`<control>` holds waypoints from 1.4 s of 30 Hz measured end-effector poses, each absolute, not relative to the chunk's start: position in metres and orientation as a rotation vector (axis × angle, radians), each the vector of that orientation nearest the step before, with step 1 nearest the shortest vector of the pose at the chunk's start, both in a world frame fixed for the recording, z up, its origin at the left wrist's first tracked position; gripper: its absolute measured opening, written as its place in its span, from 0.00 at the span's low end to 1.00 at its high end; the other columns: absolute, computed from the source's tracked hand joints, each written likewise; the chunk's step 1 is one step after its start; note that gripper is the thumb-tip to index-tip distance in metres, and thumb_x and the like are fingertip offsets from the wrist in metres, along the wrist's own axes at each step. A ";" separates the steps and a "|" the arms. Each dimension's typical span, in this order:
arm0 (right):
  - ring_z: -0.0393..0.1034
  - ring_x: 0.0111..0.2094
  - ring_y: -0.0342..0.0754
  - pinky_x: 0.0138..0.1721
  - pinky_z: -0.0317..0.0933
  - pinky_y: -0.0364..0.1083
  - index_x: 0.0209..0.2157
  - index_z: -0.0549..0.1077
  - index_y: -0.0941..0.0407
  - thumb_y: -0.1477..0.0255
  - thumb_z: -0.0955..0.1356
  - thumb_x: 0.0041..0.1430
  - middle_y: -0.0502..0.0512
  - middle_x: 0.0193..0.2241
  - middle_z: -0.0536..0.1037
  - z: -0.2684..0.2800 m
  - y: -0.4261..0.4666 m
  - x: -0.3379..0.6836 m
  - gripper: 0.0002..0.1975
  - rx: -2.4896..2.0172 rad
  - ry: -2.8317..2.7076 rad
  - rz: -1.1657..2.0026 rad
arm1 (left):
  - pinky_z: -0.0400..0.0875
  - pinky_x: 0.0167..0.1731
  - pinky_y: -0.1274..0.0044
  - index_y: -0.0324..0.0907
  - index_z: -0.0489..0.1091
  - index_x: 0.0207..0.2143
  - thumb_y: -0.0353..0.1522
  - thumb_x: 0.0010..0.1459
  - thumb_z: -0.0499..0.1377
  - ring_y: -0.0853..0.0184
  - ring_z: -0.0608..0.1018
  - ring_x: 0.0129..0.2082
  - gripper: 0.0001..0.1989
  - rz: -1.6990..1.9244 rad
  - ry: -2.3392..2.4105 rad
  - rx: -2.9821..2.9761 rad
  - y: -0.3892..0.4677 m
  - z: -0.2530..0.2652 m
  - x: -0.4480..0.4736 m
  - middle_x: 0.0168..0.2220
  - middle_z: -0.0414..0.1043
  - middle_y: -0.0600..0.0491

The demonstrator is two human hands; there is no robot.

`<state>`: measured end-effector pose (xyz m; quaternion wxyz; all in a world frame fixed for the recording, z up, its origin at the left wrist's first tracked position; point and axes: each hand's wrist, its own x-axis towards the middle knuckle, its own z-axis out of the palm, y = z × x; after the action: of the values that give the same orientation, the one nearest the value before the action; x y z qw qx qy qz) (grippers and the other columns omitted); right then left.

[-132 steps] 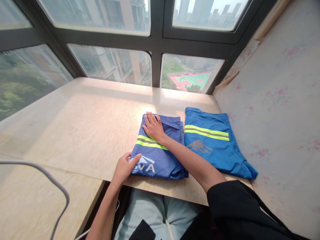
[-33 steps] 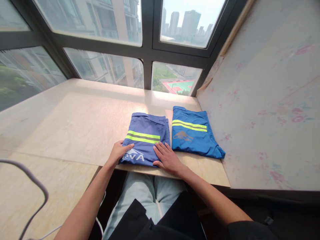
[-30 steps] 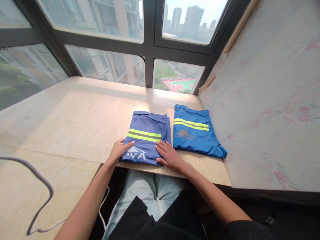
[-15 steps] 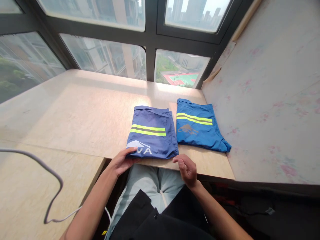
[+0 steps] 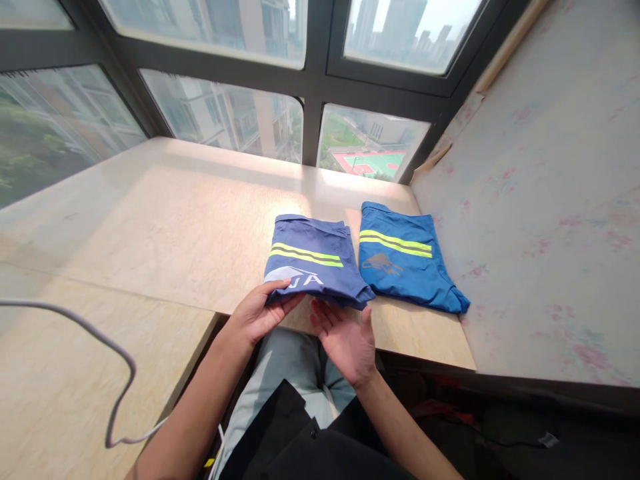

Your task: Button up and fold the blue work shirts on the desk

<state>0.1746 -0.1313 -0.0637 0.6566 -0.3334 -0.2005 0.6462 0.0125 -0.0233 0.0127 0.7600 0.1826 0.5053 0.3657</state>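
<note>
Working at a pale countertop (image 5: 125, 220), with a grey cable (image 5: 131, 367) looping over its left and dark-framed windows (image 5: 220, 113) lining the far side. Clamping the folded violet garment (image 5: 313, 239), near centre, between left hand (image 5: 259, 313) thumb and fingers; holding the right hand (image 5: 346, 339) palm-up beneath, thumb apart. Facing a blue garment (image 5: 395, 257) rightward, beside a flowered wall (image 5: 540, 200).
</note>
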 end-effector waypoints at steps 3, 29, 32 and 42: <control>0.65 0.61 0.59 0.59 0.60 0.67 0.51 0.74 0.50 0.36 0.47 0.59 0.61 0.54 0.76 -0.058 -0.129 0.201 0.44 -0.851 -0.479 1.371 | 0.82 0.44 0.67 0.35 0.75 0.34 0.17 0.50 0.61 0.59 0.83 0.39 0.10 0.759 1.018 0.258 -0.031 0.010 0.001 0.38 0.80 0.47; 0.80 0.33 0.54 0.36 0.75 0.50 0.36 0.78 0.60 0.67 0.73 0.54 0.60 0.30 0.83 -0.034 0.088 0.236 0.11 -1.655 -0.741 1.646 | 0.78 0.32 0.78 0.38 0.73 0.42 0.31 0.47 0.71 0.64 0.82 0.32 0.20 0.943 1.077 0.453 -0.042 -0.024 -0.046 0.35 0.81 0.49; 0.79 0.32 0.57 0.34 0.75 0.51 0.31 0.77 0.59 0.69 0.78 0.44 0.60 0.28 0.83 -0.037 0.098 0.235 0.12 -1.736 -0.833 1.580 | 0.77 0.27 0.78 0.37 0.72 0.36 0.31 0.47 0.70 0.65 0.80 0.25 0.15 0.939 1.134 0.413 -0.030 -0.033 -0.039 0.28 0.79 0.49; 0.77 0.41 0.55 0.41 0.71 0.47 0.33 0.79 0.56 0.74 0.74 0.43 0.52 0.33 0.83 -0.018 0.094 0.241 0.10 -1.717 -1.239 1.066 | 0.78 0.31 0.73 0.35 0.73 0.41 0.27 0.40 0.71 0.61 0.82 0.29 0.22 0.926 1.198 0.601 -0.013 -0.030 -0.012 0.33 0.81 0.46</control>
<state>0.2406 0.0944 -0.0185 0.3761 -0.6711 -0.4842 0.4169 -0.0117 -0.0126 -0.0305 0.6863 0.2683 0.5347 0.4137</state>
